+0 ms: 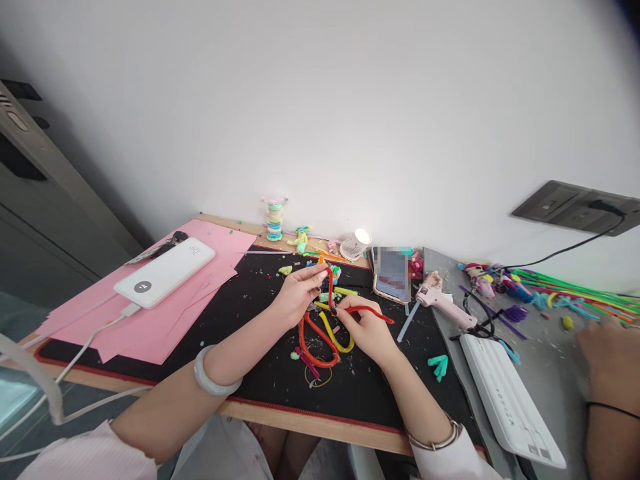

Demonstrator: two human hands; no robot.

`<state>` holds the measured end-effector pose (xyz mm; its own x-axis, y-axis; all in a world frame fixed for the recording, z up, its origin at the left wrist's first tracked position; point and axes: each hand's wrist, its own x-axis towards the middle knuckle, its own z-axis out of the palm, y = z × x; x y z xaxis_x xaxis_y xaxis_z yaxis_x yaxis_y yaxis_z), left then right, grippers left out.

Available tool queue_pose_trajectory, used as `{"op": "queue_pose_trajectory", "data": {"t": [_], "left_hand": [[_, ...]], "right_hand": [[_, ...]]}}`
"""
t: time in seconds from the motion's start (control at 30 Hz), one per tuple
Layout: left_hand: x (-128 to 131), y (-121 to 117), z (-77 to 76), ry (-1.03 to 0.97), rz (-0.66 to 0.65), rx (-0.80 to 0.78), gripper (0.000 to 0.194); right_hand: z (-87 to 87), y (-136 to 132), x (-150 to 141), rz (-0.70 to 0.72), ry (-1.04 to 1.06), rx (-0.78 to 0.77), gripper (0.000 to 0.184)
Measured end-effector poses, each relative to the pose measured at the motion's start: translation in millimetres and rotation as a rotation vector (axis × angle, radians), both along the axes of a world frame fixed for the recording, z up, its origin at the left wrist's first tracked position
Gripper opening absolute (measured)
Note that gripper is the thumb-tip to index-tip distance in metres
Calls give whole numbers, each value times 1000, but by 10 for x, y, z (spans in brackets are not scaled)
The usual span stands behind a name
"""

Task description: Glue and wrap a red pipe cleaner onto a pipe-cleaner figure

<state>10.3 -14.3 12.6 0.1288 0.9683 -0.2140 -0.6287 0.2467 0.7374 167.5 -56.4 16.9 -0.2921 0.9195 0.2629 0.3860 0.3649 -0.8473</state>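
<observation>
Both my hands work a red pipe cleaner (367, 311) over a black desk mat (260, 373). My left hand (299, 292) pinches its upper end, fingers closed. My right hand (364, 328) pinches it lower down at a bend, and the free end sticks out to the right. Just below the hands lie bent red (313, 340) and yellow pipe cleaners (336, 337) in loops. Small coloured scraps are scattered on the mat around them.
Pink paper (165, 313) and a white power bank (165, 272) with its cable lie left. A phone (391, 273), pink glue gun (443, 300), white keyboard (505, 393) and a bundle of pipe cleaners (575, 293) sit right. Another person's hand (607, 350) rests at far right.
</observation>
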Motion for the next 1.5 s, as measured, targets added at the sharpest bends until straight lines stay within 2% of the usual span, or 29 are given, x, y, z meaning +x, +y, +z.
{"op": "queue_pose_trajectory", "data": {"t": [0.17, 0.37, 0.7, 1.33, 1.5], "left_hand": [[9, -14, 9, -25, -13, 7, 23], [24, -32, 23, -58, -36, 5, 22], [3, -44, 5, -79, -138, 31, 29], [49, -72, 2, -64, -178, 76, 25], [58, -83, 21, -50, -187, 87, 24]], "right_hand": [[-60, 0, -15, 38, 37, -66, 16], [-127, 20, -29, 33, -51, 11, 16], [-103, 15, -26, 23, -84, 41, 19], [-120, 24, -52, 13, -154, 84, 18], [-113, 24, -62, 12, -118, 62, 17]]}}
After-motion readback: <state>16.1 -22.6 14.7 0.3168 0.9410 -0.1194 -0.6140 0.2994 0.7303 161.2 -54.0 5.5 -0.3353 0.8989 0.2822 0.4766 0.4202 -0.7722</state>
